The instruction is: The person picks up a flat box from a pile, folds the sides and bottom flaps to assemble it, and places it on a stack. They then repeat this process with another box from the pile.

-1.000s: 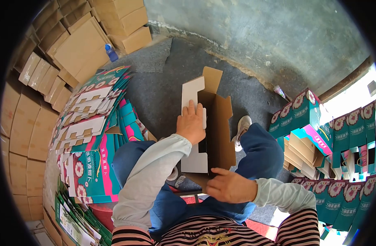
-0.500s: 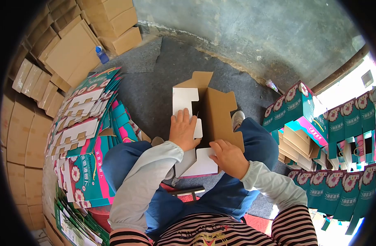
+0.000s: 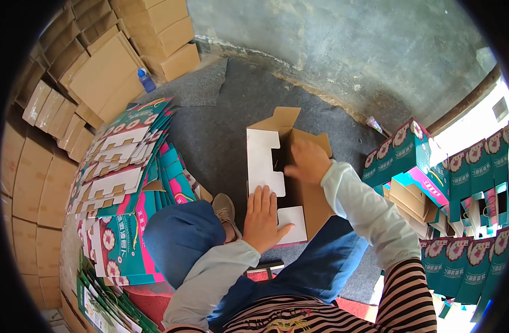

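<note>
An upright carton [image 3: 315, 194] stands between my knees with its top open, brown inside, with a white tuck flap [image 3: 261, 152] folded in along its left side. My left hand [image 3: 264, 219] lies flat on the near part of that white flap, fingers stretched and thumb apart. A smaller white flap [image 3: 292, 221] shows at the near end, beside the thumb. Above the carton's opening, my right hand [image 3: 309, 162] is at the far right part, thumb apart from bent, slightly blurred fingers; no held object shows. A brown end flap [image 3: 286, 117] stands up at the far end.
Flattened printed cartons [image 3: 121, 177] are piled on the left. Stacks of brown boxes [image 3: 32, 183] and a blue bottle [image 3: 146, 80] stand behind them. Assembled teal gift boxes [image 3: 401, 147] are at the right. A concrete wall [image 3: 343, 50] closes off the far side.
My right hand has moved from the near edge to the far right part of the carton. My left hand has slid nearer along the white flap. My left knee and foot have shifted.
</note>
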A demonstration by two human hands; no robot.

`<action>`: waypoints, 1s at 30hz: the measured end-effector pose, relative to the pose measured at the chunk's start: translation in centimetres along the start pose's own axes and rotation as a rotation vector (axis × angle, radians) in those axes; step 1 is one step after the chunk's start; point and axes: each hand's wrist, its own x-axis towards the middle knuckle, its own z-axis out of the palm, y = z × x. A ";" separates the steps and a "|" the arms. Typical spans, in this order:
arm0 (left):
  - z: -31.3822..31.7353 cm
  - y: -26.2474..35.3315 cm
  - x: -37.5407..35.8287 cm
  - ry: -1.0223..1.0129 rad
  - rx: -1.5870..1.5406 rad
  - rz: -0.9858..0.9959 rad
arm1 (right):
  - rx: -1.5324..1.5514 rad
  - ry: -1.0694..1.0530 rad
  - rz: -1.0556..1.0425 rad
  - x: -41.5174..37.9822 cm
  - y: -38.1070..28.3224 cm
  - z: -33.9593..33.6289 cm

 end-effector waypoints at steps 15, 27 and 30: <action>2.0 4.4 -1.7 0.039 -0.019 0.053 | 0.456 -0.096 0.146 7.9 6.9 2.6; 3.6 8.0 -2.7 0.014 0.018 -0.026 | 0.380 -0.003 0.239 4.6 6.7 1.7; 2.1 7.1 -2.6 0.079 0.055 -0.037 | 0.495 0.082 0.364 2.1 9.1 1.0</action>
